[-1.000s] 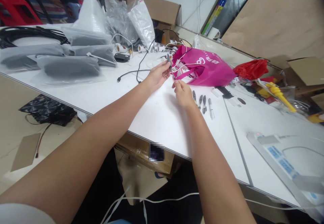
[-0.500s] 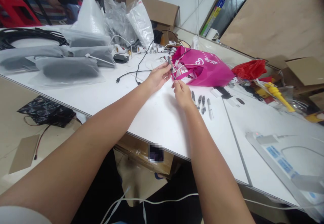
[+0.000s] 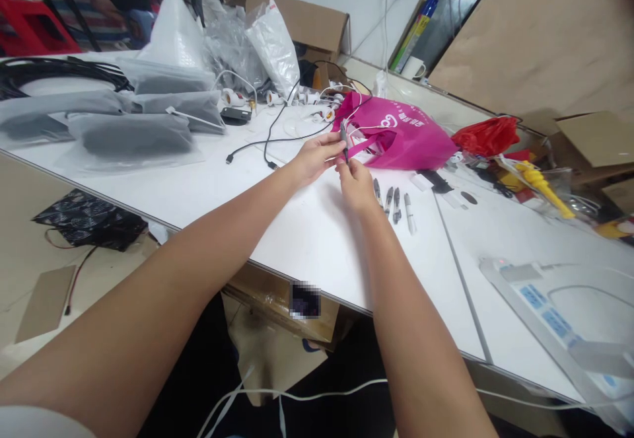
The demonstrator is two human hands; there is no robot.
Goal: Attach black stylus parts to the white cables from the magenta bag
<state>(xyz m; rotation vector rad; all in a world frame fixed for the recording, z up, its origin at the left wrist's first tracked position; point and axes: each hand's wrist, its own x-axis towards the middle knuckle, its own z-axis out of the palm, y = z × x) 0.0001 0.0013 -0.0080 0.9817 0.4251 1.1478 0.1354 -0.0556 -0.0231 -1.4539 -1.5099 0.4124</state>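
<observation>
Left hand [image 3: 313, 159], at 8 o'clock from the dark pen-like thing [image 3: 343, 131], pinches its upper end. Right hand [image 3: 355, 183], 5 o'clock, grips the lower end, pretty much together. Looks like fitting or parting, can't tell; either calls for straight alignment. Loose pens [image 3: 397, 205] lie at 4 o'clock from that hand.

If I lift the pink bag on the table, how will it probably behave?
The pink bag will probably fold rather than keep its shape, because its sides look like thin cloth. Its bulge suggests contents that may add some weight. White items show at its open mouth, so they might slip out if it tips.
</observation>
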